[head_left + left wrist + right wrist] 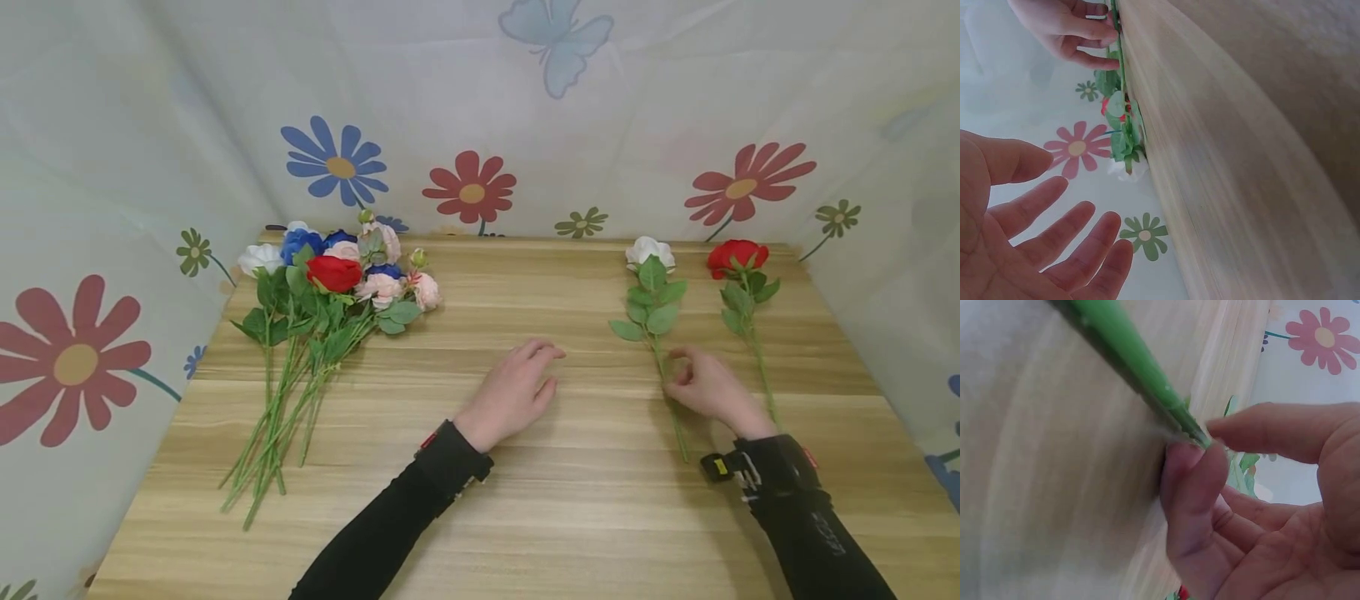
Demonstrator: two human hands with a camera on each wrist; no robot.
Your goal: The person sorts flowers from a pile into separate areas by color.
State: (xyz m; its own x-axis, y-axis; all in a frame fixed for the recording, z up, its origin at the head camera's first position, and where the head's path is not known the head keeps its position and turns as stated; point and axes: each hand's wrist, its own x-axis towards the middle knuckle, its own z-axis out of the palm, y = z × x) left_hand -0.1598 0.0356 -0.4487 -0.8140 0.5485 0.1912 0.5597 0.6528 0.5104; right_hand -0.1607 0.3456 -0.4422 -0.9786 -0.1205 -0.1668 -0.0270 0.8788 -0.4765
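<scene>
In the head view, a white rose (650, 251) with green leaves lies toward the right of the wooden table. My right hand (707, 385) pinches its stem below the leaves. The right wrist view shows the green stem (1138, 375) running between the fingertips. A red rose (738, 257) lies to the right of the white one, its stem passing behind my right wrist. Near the table's middle, my left hand (512, 392) hovers with fingers apart and nothing held, its palm (997, 250) bare in the left wrist view.
A loose bunch of flowers (315, 321) lies on the left of the table, with red, blue, white and pink heads and crossed stems. A curtain (600, 150) printed with flowers and a butterfly hangs behind the wooden table (570, 517) and along its sides.
</scene>
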